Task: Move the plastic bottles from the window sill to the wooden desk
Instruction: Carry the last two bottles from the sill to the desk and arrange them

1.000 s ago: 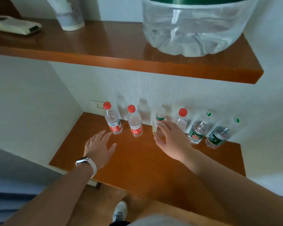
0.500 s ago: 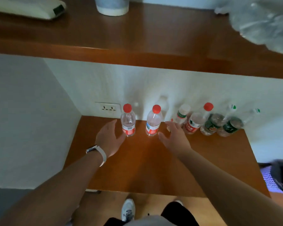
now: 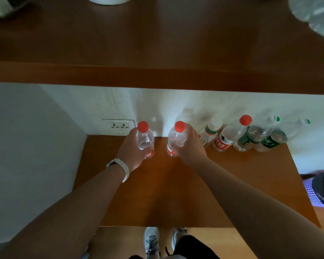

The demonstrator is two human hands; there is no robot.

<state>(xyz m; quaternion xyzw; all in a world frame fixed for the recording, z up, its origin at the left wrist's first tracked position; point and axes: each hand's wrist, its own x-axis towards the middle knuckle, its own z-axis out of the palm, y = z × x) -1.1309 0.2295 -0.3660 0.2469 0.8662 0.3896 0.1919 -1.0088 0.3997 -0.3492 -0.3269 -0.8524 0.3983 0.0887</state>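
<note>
Our left hand (image 3: pixel 134 151) is wrapped around the left bottle (image 3: pixel 145 141), fingers closed about its clear body below the red cap (image 3: pixel 143 126); a white watch (image 3: pixel 120 168) sits on that wrist. Our right hand (image 3: pixel 188 146) is closed on the second bottle (image 3: pixel 175 140), gripping it from the right side, its red cap (image 3: pixel 180 126) just above our fingers. Both bottles stand upright near the back of the lower shelf (image 3: pixel 176 193), a little apart from each other; whether their bases touch the wood we cannot tell, since our hands hide part of them. Below the shelf's front edge we see our shoes (image 3: pixel 151 240) on the floor.

Further back and to the right, four more bottles line the wall: a white-capped one (image 3: pixel 210 132) just beside our right hand, a red-capped one (image 3: pixel 230 136) leaning, then two green-labelled ones (image 3: pixel 251 137) (image 3: pixel 273 140), touching or nearly so. A socket (image 3: pixel 118 125) is set in the wall (image 3: pixel 94 107) just left of our left hand. Above everything runs the upper shelf (image 3: pixel 157 49), carrying a large clear jug (image 3: pixel 314 14) at the right edge and a white cup base (image 3: pixel 107 0) at top.
</note>
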